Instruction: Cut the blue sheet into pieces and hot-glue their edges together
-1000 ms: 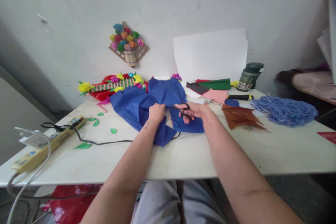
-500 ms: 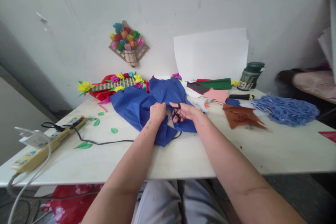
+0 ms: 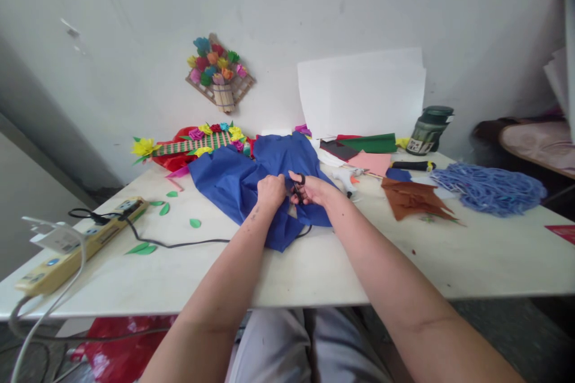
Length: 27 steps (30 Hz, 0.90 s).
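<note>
A large crumpled blue sheet (image 3: 233, 182) lies on the white table (image 3: 323, 263) in front of me. My left hand (image 3: 271, 190) is closed, pinching the sheet's near edge. My right hand (image 3: 309, 189) is closed round black scissors (image 3: 299, 187), thumb through a handle ring, blades pointing left into the blue sheet right beside my left hand. The blades are mostly hidden between the two hands.
A yellow power strip (image 3: 81, 239) with a black cable (image 3: 179, 243) lies left, green paper leaves (image 3: 164, 209) near it. Paper flowers (image 3: 197, 140) sit behind. Right: brown paper pieces (image 3: 415, 200), blue shredded strands (image 3: 489, 188), a glue gun (image 3: 345, 178), coloured sheets (image 3: 368, 152), a dark jar (image 3: 429, 130).
My right hand with the scissors has moved left, from the sheet's right part to right beside my left hand. The blue sheet has bunched up slightly between them.
</note>
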{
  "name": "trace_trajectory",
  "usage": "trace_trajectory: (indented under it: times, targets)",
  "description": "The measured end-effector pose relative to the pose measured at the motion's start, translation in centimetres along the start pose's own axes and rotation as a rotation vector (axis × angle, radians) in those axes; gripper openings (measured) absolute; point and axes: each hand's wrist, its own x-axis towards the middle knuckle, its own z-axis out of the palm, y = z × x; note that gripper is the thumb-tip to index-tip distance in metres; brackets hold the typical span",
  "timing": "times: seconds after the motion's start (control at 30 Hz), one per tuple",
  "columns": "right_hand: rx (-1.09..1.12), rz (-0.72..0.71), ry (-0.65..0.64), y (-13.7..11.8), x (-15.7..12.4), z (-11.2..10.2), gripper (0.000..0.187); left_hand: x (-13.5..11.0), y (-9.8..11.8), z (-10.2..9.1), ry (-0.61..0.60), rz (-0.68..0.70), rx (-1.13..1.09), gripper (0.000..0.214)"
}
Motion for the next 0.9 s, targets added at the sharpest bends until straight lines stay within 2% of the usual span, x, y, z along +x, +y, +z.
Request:
trace_trajectory:
  times: [0.37, 0.7, 0.77, 0.9]
  targets:
    - [0.037, -0.035, 0.073, 0.2, 0.4, 0.4, 0.047, 0.1, -0.1, 0.3, -0.002, -0.026, -0.020, 0.032]
    - [0.015, -0.146, 0.194, 0.6, 0.5, 1.3, 0.040, 0.1, -0.3, 0.7, 0.030, -0.026, -0.017, 0.031]
    - [0.009, -0.127, 0.169, 0.5, 0.3, 1.2, 0.041, 0.1, -0.3, 0.7, 0.029, -0.032, -0.018, 0.031]
    - [0.067, -0.023, 0.018, -0.1, -0.1, 0.5, 0.054, 0.1, -0.4, 0.7, 0.018, -0.046, -0.032, 0.032]
